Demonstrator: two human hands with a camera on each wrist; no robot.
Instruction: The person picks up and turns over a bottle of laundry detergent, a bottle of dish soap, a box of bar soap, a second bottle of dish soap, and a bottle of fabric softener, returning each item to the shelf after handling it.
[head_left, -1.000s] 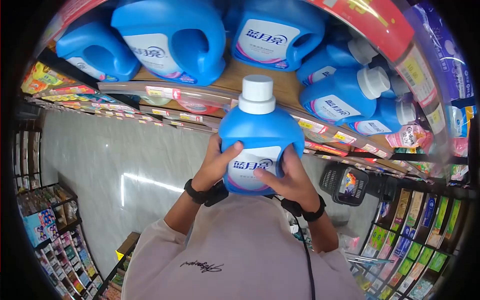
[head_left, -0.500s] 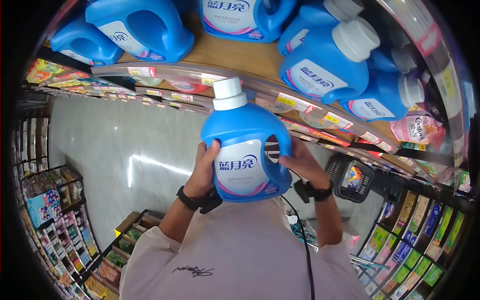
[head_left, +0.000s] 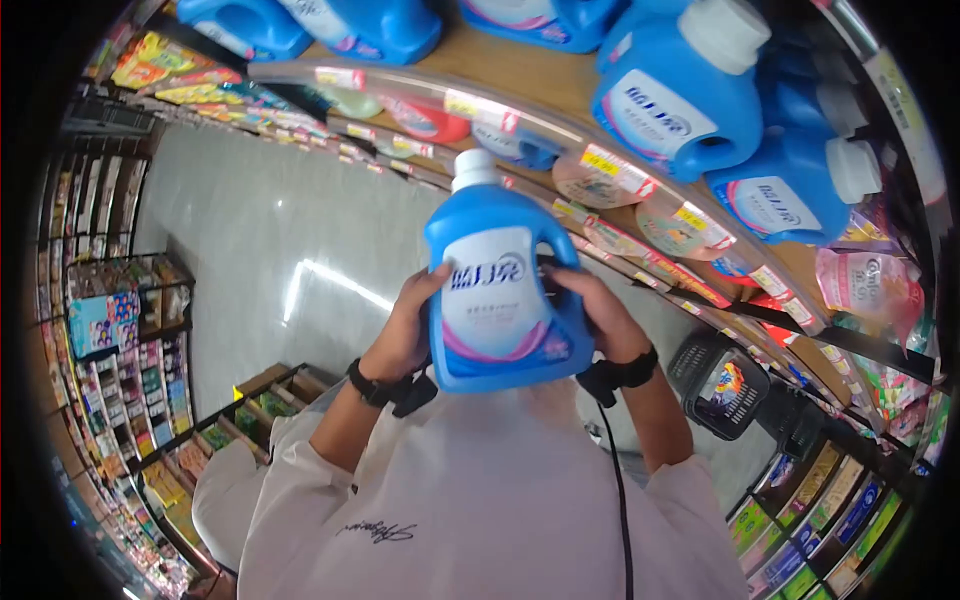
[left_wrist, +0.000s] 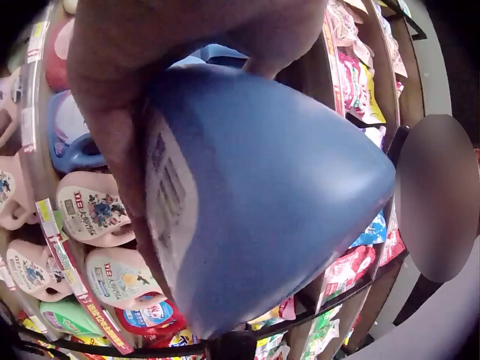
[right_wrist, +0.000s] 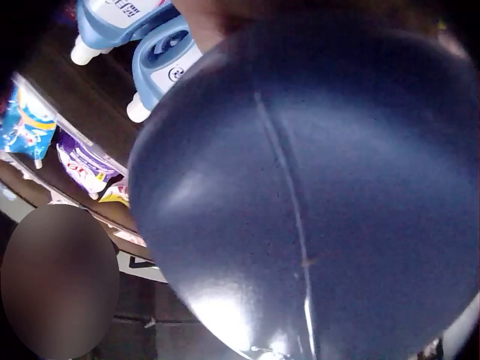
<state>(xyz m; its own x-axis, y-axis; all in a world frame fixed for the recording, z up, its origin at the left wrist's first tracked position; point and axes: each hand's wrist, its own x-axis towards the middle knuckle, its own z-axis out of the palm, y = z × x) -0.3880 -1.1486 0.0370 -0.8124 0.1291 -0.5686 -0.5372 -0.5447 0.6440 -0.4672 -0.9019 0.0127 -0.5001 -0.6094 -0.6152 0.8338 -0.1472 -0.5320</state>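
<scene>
Holds a large blue bottle [head_left: 500, 370] in both hands, in front of the chest and out from the shelf [head_left: 490, 65], with the white cap [head_left: 475, 170] away from the body. Grips one side with the left hand [head_left: 405, 325], thumb at the edge of the label [head_left: 490, 290]. Grips the handle side with the right hand [head_left: 605, 315], thumb at the handle opening. Clamps the bottle between both sets of fingers; cannot tell the exact lie of the fingertips behind it.

Compared with a second ago, shows the label no longer crossed by the right thumb, and the cap no longer in front of the shelf's bottles. Leaves nearly the whole front open to view, a good position for looking it over, to judge by the two-sided hold. Looks steady enough, though likely heavy and smooth-sided, so prone to slip with one hand loosened.

Beyond, similar blue bottles [head_left: 670, 115] on the shelf, near a pink pouch [head_left: 870, 285]. Lower down, on the right-hand side, a dark basket [head_left: 748, 415] with a bright packet [head_left: 727, 382] inside.
</scene>
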